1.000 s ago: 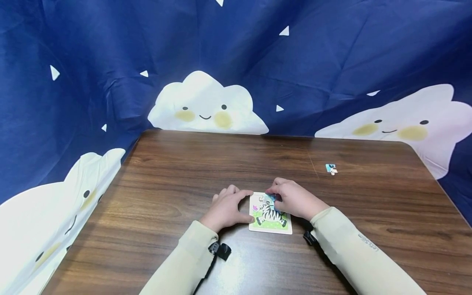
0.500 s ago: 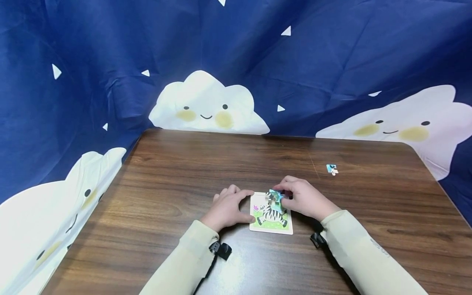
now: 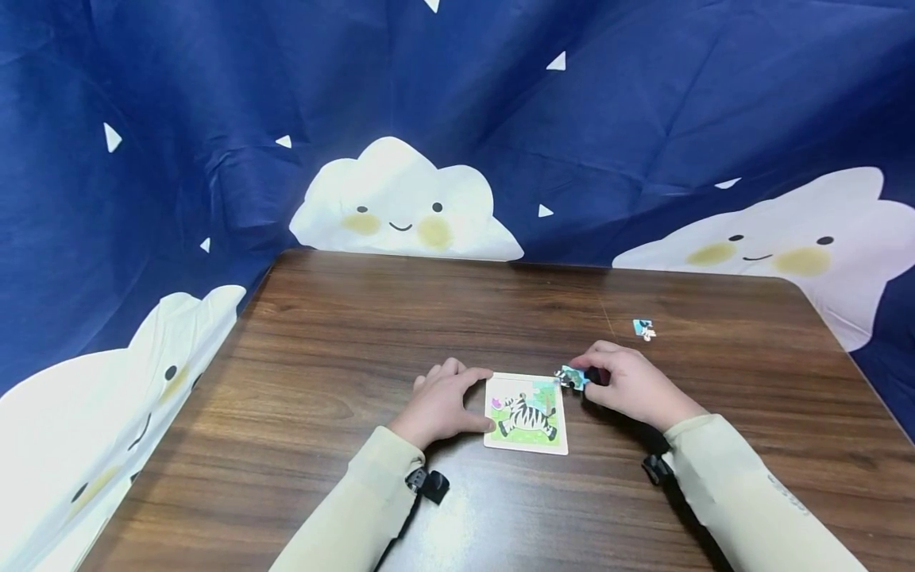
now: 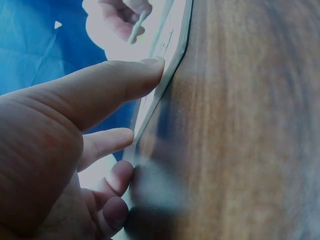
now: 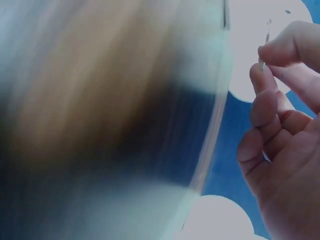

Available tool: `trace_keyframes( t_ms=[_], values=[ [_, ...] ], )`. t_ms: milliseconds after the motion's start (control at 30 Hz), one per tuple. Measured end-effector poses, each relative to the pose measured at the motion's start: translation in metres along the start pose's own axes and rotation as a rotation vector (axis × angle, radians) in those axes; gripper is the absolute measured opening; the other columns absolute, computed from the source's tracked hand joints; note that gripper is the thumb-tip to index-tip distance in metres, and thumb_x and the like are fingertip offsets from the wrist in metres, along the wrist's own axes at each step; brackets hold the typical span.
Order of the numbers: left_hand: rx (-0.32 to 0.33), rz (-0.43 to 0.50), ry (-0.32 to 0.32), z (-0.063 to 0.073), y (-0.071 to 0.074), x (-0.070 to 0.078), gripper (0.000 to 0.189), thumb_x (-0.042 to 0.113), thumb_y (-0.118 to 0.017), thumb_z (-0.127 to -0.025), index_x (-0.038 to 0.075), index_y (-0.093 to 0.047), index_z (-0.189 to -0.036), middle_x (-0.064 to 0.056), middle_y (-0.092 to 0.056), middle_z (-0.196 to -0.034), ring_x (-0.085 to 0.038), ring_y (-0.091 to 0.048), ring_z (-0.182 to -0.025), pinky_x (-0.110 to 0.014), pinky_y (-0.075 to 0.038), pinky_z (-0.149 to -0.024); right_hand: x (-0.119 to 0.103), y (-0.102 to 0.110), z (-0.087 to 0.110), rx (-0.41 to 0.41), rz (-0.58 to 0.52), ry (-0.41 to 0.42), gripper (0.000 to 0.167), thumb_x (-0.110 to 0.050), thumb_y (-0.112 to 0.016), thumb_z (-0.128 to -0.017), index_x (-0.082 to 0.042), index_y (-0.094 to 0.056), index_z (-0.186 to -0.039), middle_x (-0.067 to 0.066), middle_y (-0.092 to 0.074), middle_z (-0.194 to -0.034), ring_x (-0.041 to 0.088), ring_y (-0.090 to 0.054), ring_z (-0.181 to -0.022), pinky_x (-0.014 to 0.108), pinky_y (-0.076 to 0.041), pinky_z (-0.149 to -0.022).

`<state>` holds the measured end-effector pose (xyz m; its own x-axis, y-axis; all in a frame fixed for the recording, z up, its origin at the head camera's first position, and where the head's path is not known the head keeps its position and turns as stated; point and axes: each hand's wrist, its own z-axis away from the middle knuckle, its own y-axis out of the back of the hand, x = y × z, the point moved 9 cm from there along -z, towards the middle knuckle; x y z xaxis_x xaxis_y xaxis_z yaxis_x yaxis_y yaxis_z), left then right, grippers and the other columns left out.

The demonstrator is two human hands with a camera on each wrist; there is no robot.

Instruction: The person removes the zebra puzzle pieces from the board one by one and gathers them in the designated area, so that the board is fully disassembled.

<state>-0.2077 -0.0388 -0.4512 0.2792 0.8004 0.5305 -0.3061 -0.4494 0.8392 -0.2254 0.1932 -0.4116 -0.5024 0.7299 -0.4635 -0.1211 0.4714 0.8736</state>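
Observation:
A small square zebra puzzle board (image 3: 509,384) lies on the table; zebra and green-grass pieces fill its lower part, and its upper left is pale and bare. My left hand (image 3: 438,405) rests at the board's left edge, thumb near the lower corner and index finger near the upper one. In the left wrist view, the thumb (image 4: 125,80) touches the rim. Just off the board's upper right corner, my right hand (image 3: 632,387) pinches a blue puzzle piece (image 3: 573,378) with black-and-white markings between thumb and index finger. The right wrist view shows that piece edge-on.
Another blue-and-white puzzle piece (image 3: 644,329) lies farther back on the right of the brown wooden table (image 3: 357,318). Behind the table and along its left side hangs a dark blue curtain (image 3: 457,79) with white clouds.
My right hand has lifted the blue piece away from the board's upper part and carried it right, past the corner. The left hand has stayed at the board's edge.

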Motion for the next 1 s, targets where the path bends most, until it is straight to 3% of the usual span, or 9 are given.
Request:
trace_keyframes(
  t_ms=[367, 767, 1000],
  values=[
    [0.01, 0.0, 0.002, 0.0, 0.001, -0.001, 0.079, 0.045, -0.086, -0.071, 0.027, -0.057, -0.143, 0.003, -0.048, -0.104, -0.018, -0.041, -0.092, -0.038, -0.029, -0.081, 0.033, 0.024, 0.017, 0.023, 0.087, -0.051, 0.029, -0.005, -0.076, -0.078, -0.011, -0.074, -0.106, -0.002, -0.064, -0.098, 0.011, -0.051, -0.075, 0.03, -0.044, -0.066],
    [0.009, 0.003, 0.0, -0.001, 0.0, -0.001, 0.079, 0.046, -0.086, -0.071, 0.027, -0.057, -0.142, 0.003, -0.049, -0.106, -0.017, -0.042, -0.093, -0.038, -0.029, -0.081, 0.074, 0.041, 0.035, 0.006, 0.119, -0.172, 0.028, -0.004, -0.074, -0.08, -0.008, -0.074, -0.108, 0.01, -0.069, -0.109, 0.017, -0.054, -0.079, 0.036, -0.044, -0.07],
    [0.014, -0.003, -0.002, 0.0, 0.0, -0.001, 0.079, 0.046, -0.087, -0.071, 0.028, -0.057, -0.142, 0.004, -0.049, -0.106, -0.016, -0.042, -0.093, -0.037, -0.03, -0.08, 0.1, 0.051, 0.042, 0.016, 0.111, -0.219, 0.026, -0.005, -0.074, -0.083, -0.006, -0.073, -0.109, 0.016, -0.069, -0.113, 0.035, -0.063, -0.101, 0.053, -0.046, -0.084]
  ],
)
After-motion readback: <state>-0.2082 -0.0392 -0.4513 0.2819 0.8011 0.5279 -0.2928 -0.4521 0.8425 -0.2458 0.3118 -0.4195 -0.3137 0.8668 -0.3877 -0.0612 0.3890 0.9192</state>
